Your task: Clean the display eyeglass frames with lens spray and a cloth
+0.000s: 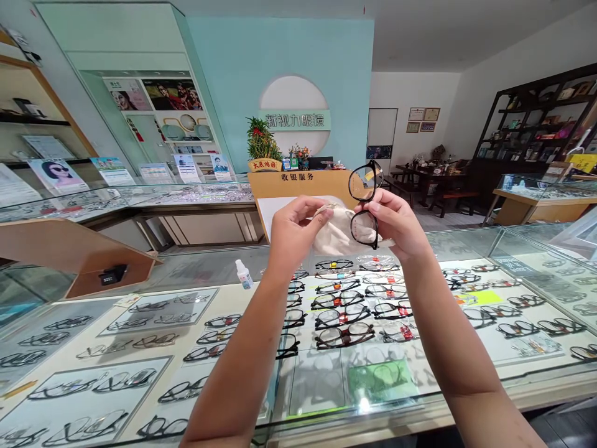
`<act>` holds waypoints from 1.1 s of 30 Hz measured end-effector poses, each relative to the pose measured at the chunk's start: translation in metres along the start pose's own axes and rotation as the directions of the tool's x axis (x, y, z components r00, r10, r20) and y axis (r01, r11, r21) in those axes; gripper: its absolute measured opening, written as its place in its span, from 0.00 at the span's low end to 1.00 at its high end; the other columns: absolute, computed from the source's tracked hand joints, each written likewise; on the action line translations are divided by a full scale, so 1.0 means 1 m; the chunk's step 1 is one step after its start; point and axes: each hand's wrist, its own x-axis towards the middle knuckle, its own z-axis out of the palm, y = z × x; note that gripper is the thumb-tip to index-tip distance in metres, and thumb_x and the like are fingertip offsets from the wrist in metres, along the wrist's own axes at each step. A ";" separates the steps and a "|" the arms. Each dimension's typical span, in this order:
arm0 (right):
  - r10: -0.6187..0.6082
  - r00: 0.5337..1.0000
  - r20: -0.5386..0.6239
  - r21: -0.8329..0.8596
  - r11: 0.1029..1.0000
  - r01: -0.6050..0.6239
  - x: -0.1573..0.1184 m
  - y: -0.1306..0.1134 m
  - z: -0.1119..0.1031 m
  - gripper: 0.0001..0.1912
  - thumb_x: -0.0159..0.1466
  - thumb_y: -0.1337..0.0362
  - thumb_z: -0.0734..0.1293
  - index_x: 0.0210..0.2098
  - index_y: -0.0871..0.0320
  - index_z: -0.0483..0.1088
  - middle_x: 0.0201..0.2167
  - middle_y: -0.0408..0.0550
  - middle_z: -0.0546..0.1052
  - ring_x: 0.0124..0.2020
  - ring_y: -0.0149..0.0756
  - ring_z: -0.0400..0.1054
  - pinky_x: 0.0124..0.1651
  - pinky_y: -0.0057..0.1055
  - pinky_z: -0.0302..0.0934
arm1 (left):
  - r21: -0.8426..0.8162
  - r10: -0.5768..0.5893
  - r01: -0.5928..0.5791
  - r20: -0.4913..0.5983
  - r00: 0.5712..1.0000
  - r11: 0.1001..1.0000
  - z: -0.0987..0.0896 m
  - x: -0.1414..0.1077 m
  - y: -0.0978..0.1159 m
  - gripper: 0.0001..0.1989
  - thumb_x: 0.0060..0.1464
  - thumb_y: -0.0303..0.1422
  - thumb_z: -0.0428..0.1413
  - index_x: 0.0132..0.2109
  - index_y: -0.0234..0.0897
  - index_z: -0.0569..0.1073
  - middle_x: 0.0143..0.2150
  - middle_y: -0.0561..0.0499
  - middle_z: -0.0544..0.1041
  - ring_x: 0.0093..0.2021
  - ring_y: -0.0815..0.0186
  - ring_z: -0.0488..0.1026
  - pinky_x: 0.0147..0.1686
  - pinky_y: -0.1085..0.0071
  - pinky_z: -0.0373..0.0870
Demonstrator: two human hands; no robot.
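Observation:
Black-framed glasses (365,229) are held upright on their side above the glass counter, one lens over the other. My right hand (395,221) pinches them near the bridge, its fingers closed. A pale cloth (336,233) hangs between my hands, behind the lower lens. My left hand (296,227) grips the cloth's left upper part between thumb and fingers. A small white spray bottle (244,274) stands on the counter, left of my left forearm.
Rows of glasses (345,316) lie inside the glass display counter (321,379), beneath my forearms. A green card (383,381) is near its front edge. Farther back are a cash desk (298,180), side showcases and a dark shelf (536,127) at right.

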 end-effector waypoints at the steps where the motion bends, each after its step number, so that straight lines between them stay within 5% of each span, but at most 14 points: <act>1: -0.005 1.000 -0.003 -0.002 1.000 0.005 0.000 -0.001 0.000 0.17 0.59 0.54 0.83 0.32 0.54 0.74 0.36 0.44 0.83 0.35 0.31 0.74 0.38 0.26 0.70 | 0.003 -0.013 0.013 0.011 1.000 1.000 0.000 0.000 0.000 0.12 0.56 0.41 0.73 0.42 0.40 0.84 0.43 0.47 0.87 0.42 0.62 0.83 0.40 0.70 0.75; 8: -0.037 0.999 -0.024 -0.024 0.999 0.037 -0.001 -0.005 0.001 0.20 0.58 0.52 0.84 0.31 0.54 0.72 0.35 0.45 0.83 0.34 0.31 0.74 0.35 0.26 0.69 | 0.026 -0.084 0.083 0.015 0.996 0.996 -0.004 0.000 -0.003 0.14 0.57 0.44 0.72 0.44 0.40 0.89 0.44 0.44 0.88 0.42 0.59 0.83 0.42 0.66 0.78; 20: -0.095 0.995 -0.025 -0.100 0.991 0.092 -0.003 -0.006 -0.005 0.19 0.59 0.50 0.83 0.33 0.52 0.73 0.37 0.45 0.82 0.37 0.36 0.74 0.39 0.31 0.71 | 0.164 -0.104 0.072 0.196 0.975 0.984 -0.018 0.002 0.006 0.14 0.56 0.44 0.72 0.44 0.41 0.90 0.44 0.42 0.89 0.40 0.58 0.83 0.39 0.65 0.79; 26: -0.012 1.000 0.029 -0.144 0.989 0.016 -0.001 -0.005 -0.009 0.18 0.61 0.51 0.82 0.32 0.54 0.74 0.37 0.46 0.83 0.34 0.33 0.72 0.34 0.29 0.66 | 0.029 -0.120 0.117 0.096 0.988 0.993 -0.020 0.005 0.007 0.17 0.49 0.46 0.76 0.38 0.38 0.87 0.38 0.43 0.87 0.35 0.62 0.80 0.37 0.68 0.77; 33: 0.001 0.992 0.126 -0.131 0.991 0.016 0.000 -0.001 -0.010 0.15 0.63 0.52 0.81 0.33 0.53 0.76 0.38 0.46 0.84 0.42 0.37 0.78 0.49 0.33 0.71 | 0.181 -0.060 0.045 0.075 0.995 0.982 -0.019 0.002 0.018 0.16 0.49 0.45 0.76 0.33 0.38 0.84 0.32 0.47 0.84 0.32 0.65 0.75 0.33 0.70 0.71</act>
